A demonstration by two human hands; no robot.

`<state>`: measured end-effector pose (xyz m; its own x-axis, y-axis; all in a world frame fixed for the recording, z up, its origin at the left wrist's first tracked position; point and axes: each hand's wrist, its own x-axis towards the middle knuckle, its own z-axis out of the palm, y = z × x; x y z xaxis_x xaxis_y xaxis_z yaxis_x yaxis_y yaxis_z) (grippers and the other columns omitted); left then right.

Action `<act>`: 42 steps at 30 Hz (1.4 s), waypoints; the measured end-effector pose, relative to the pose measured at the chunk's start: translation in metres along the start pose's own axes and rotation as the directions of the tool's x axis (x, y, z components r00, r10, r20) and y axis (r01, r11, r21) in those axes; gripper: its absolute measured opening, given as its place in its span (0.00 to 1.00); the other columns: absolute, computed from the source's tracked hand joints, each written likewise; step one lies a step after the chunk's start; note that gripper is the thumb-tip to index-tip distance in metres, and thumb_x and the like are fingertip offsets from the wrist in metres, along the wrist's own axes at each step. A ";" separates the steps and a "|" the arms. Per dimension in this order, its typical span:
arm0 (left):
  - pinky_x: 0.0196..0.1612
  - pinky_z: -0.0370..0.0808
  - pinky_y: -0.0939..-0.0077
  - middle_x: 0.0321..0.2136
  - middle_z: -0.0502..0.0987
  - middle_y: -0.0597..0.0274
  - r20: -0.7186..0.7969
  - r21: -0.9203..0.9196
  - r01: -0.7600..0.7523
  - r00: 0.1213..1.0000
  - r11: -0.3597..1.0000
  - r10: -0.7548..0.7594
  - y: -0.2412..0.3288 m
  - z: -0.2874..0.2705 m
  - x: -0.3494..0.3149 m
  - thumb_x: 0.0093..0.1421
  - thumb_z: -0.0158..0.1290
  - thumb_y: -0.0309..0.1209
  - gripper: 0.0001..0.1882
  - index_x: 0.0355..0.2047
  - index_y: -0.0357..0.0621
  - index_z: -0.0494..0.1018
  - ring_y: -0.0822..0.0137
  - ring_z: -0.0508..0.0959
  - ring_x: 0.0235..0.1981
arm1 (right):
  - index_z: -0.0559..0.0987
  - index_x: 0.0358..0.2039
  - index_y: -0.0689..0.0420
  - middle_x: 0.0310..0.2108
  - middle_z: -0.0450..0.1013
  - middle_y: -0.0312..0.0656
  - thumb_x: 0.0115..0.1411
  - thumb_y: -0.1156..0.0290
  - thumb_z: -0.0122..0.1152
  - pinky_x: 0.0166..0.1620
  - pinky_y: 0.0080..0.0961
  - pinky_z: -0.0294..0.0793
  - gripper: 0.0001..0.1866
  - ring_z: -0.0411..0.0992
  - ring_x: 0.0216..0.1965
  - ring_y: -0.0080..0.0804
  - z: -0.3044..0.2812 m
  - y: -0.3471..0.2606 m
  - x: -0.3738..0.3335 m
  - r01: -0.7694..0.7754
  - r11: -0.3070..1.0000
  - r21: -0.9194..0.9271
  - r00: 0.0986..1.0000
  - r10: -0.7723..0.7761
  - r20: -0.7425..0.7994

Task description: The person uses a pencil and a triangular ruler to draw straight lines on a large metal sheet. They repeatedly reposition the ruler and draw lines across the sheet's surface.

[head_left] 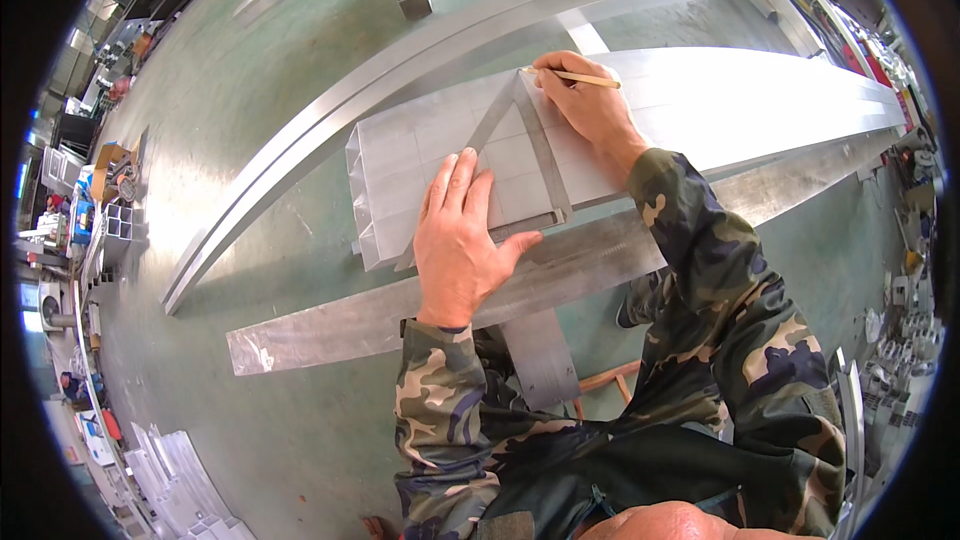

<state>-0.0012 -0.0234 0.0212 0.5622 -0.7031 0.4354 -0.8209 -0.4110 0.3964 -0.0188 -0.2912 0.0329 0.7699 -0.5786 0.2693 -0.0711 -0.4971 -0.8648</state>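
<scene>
Set square [543, 150] | left fingers [461, 180] spread, hiding part | right fingers [563, 61] pinching pencil [596, 79]

Bare room lies on the top of the wide, pale silver metal panel [720, 90], right of the right hand [590, 112] and along a strip left of the left hand [460, 245]. Between the hands, the flat grey metal triangular frame [543, 150] blocks a low sweep. A long silver metal bar [290, 155] bounds the far side, with green floor [285, 225] between at left; a long grey metal strip [330, 328] and both forearms obstruct the near side.
</scene>
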 end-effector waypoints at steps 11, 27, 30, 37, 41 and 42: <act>0.72 0.72 0.51 0.71 0.73 0.44 -0.002 -0.007 -0.006 1.000 1.000 0.006 -0.001 0.003 0.000 0.48 0.79 0.53 0.46 0.59 0.33 0.79 0.43 0.70 0.74 | 0.88 0.48 0.58 0.34 0.84 0.36 0.70 0.66 0.64 0.41 0.26 0.78 0.13 0.79 0.35 0.23 -0.014 -0.006 -0.009 0.065 0.992 -0.105 0.994 -0.055 0.089; 0.72 0.73 0.52 0.71 0.74 0.43 -0.013 0.021 -0.024 1.000 0.999 0.025 -0.003 0.007 0.001 0.50 0.76 0.58 0.48 0.61 0.33 0.78 0.43 0.70 0.74 | 0.87 0.43 0.59 0.29 0.81 0.37 0.68 0.68 0.62 0.37 0.29 0.74 0.11 0.75 0.31 0.24 -0.041 -0.021 -0.054 0.090 0.984 -0.153 0.979 -0.060 0.194; 0.72 0.72 0.52 0.71 0.74 0.44 -0.015 0.027 -0.022 1.000 0.999 0.023 -0.005 0.008 0.000 0.51 0.75 0.60 0.48 0.60 0.33 0.79 0.44 0.70 0.74 | 0.87 0.42 0.60 0.28 0.80 0.38 0.67 0.70 0.62 0.35 0.29 0.73 0.10 0.73 0.29 0.24 -0.045 -0.026 -0.066 0.124 0.980 -0.158 0.971 -0.087 0.222; 0.73 0.72 0.53 0.71 0.74 0.45 -0.009 0.023 0.006 1.000 1.000 -0.006 -0.005 0.005 0.000 0.49 0.78 0.55 0.47 0.60 0.34 0.79 0.45 0.70 0.74 | 0.86 0.39 0.61 0.26 0.78 0.39 0.66 0.75 0.62 0.31 0.29 0.72 0.07 0.71 0.25 0.24 -0.057 -0.030 -0.098 0.220 0.969 -0.114 0.948 -0.186 0.258; 0.73 0.72 0.53 0.71 0.73 0.45 0.001 0.005 0.017 1.000 1.000 -0.017 -0.002 0.006 0.000 0.47 0.79 0.51 0.46 0.60 0.34 0.78 0.45 0.70 0.74 | 0.85 0.38 0.61 0.25 0.78 0.40 0.64 0.76 0.62 0.31 0.30 0.72 0.06 0.72 0.25 0.26 -0.066 -0.033 -0.115 0.255 0.961 -0.107 0.935 -0.217 0.280; 0.73 0.72 0.53 0.71 0.73 0.45 0.002 0.000 0.019 1.000 1.000 -0.019 -0.002 0.006 0.000 0.47 0.79 0.50 0.46 0.60 0.35 0.78 0.45 0.70 0.74 | 0.85 0.38 0.61 0.25 0.78 0.41 0.64 0.77 0.62 0.31 0.30 0.72 0.06 0.72 0.24 0.27 -0.068 -0.033 -0.119 0.258 0.960 -0.106 0.933 -0.219 0.286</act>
<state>-0.0001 -0.0264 0.0155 0.5777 -0.6963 0.4259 -0.8100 -0.4248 0.4043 -0.1510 -0.2499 0.0584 0.9150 -0.2461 0.3196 0.0633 -0.6949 -0.7163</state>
